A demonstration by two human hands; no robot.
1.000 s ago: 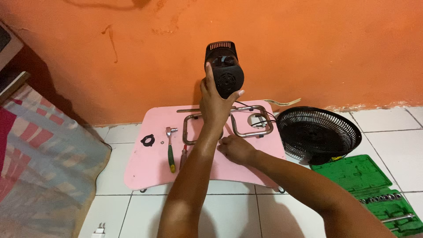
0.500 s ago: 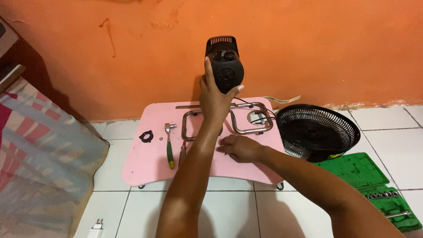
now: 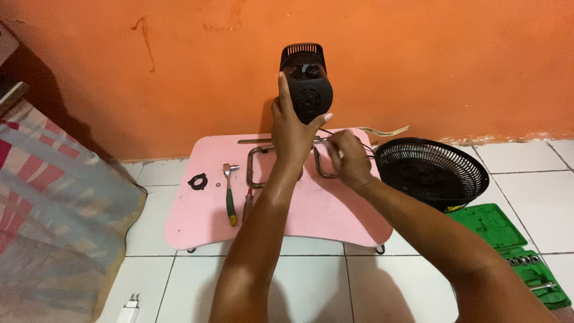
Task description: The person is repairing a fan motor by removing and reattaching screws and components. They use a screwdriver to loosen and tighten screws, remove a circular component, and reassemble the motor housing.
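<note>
We see a low pink desk (image 3: 203,224) standing on the white tiled floor (image 3: 311,293). On the desk, a bent metal tube frame (image 3: 254,173) lies near the back edge. Just left of that frame lie a ratchet with a green handle (image 3: 229,197) and a small black ring (image 3: 197,180); a red-handled tool (image 3: 247,203) lies just beside the ratchet. On the floor right of the desk rest 1 black fan grille (image 3: 430,173) and 1 green socket case (image 3: 514,251). A white charger plug (image 3: 128,310) lies on the floor, front-left of the desk.
</note>
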